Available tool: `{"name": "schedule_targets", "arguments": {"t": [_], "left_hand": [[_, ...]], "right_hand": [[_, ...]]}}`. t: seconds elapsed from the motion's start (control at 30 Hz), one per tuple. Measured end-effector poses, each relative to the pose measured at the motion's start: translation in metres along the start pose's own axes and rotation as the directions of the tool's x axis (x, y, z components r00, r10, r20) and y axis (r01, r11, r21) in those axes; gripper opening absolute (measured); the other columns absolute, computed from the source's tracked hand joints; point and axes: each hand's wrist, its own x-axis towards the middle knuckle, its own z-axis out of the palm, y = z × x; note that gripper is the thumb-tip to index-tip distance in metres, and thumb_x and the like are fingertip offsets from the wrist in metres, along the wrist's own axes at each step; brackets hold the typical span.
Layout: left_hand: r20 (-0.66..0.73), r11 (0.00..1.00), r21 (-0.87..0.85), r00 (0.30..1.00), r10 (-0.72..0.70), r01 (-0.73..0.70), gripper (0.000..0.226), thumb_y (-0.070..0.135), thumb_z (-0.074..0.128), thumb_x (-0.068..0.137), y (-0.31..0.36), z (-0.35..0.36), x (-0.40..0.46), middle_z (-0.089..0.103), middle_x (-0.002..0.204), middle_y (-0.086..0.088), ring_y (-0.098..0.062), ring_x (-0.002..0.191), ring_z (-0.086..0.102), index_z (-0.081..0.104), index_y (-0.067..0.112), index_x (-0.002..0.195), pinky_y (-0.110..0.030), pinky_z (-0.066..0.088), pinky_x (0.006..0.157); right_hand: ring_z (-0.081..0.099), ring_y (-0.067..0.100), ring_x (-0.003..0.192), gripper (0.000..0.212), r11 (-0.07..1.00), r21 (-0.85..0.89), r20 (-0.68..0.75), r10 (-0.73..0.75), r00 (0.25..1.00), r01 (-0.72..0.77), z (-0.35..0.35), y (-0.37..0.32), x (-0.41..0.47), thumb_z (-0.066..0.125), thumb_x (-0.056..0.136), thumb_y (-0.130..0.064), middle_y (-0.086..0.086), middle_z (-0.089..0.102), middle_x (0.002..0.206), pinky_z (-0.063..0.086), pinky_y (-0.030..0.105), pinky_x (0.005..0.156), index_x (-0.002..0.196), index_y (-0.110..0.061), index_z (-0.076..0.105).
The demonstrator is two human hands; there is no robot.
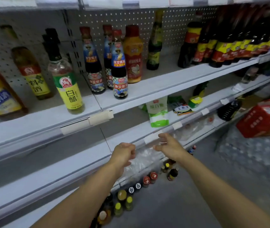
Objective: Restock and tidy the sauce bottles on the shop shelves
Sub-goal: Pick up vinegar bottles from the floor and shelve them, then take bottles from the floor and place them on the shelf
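Sauce bottles (119, 66) with red caps, dark contents and blue picture labels stand upright on the upper shelf (172, 83), beside a yellow-labelled vinegar bottle (66, 83) and an orange bottle (133, 55); smaller bottles (137, 185) stand on the floor below. The left hand (122, 155) has its fingers curled, seemingly around crinkled clear plastic (141, 160), while the right hand (168, 145) hovers with fingers spread, holding nothing.

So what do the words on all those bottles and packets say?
"白醋": yellow label of the clear bottle at the shelf's front.
"料酒": yellow label of the amber bottle behind it, seen tilted.
Blue-label dark bottles: print too blurred to read.
Orange bottle: blurred.
White-and-green packet on the lower shelf: blurred.
Red box at right: blurred.
Shelf price tags: nothing readable.
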Motion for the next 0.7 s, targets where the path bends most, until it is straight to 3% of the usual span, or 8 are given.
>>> {"name": "schedule_targets", "arguments": {"t": [0.1,0.23,0.33,0.47,0.7], "left_hand": [[0.015,0.999,0.037,1.000,-0.018,0.018,0.015,0.014,0.049,0.092,-0.008,0.052,-0.010,0.052,0.072,0.000,-0.013,0.068,0.052,0.051,0.019,0.077,-0.025,0.035,0.060],[0.065,0.998,0.032,0.996,-0.060,0.059,0.011,0.016,0.048,0.094,-0.021,0.124,-0.020,0.055,0.075,0.001,-0.012,0.067,0.052,0.052,0.019,0.085,-0.024,0.035,0.059],[0.095,0.997,0.032,0.993,-0.075,0.073,0.021,0.012,0.049,0.093,-0.029,0.171,-0.025,0.048,0.068,-0.004,-0.015,0.057,0.042,0.049,0.017,0.073,-0.020,0.027,0.049],[0.104,0.993,0.057,0.988,-0.111,0.105,0.021,0.018,0.054,0.089,-0.033,0.217,-0.027,0.049,0.068,-0.005,-0.014,0.061,0.037,0.052,0.019,0.068,-0.021,0.021,0.058],[0.110,0.993,0.103,0.991,-0.073,0.061,0.013,0.014,0.051,0.092,-0.004,0.278,0.002,0.051,0.074,-0.004,-0.014,0.062,0.047,0.051,0.016,0.080,-0.021,0.027,0.053]], "right_hand": [[0.050,0.021,0.116,0.060,1.000,-0.004,-0.033,0.029,0.999,-0.029,-0.039,0.038,-0.012,0.070,0.084,-0.016,0.010,0.048,0.132,0.043,0.033,0.098,0.136,-0.011,0.041],[0.048,0.017,0.108,0.057,0.998,0.043,-0.045,0.053,0.998,-0.051,-0.091,0.084,-0.030,0.069,0.084,-0.016,0.005,0.045,0.123,0.042,0.029,0.091,0.134,-0.013,0.042],[0.050,0.018,0.109,0.056,0.996,0.064,-0.070,0.067,0.995,-0.062,-0.128,0.114,-0.042,0.070,0.084,-0.018,0.004,0.046,0.120,0.042,0.026,0.085,0.133,-0.014,0.043],[0.049,0.019,0.109,0.054,0.990,0.099,-0.097,0.107,0.990,-0.097,-0.172,0.144,-0.049,0.068,0.086,-0.018,0.009,0.047,0.129,0.041,0.026,0.085,0.133,-0.013,0.043],[0.050,0.021,0.115,0.050,0.986,0.113,-0.133,0.133,0.982,-0.119,-0.227,0.169,-0.016,0.070,0.084,-0.022,0.009,0.050,0.129,0.043,0.030,0.092,0.128,-0.015,0.047]]}}
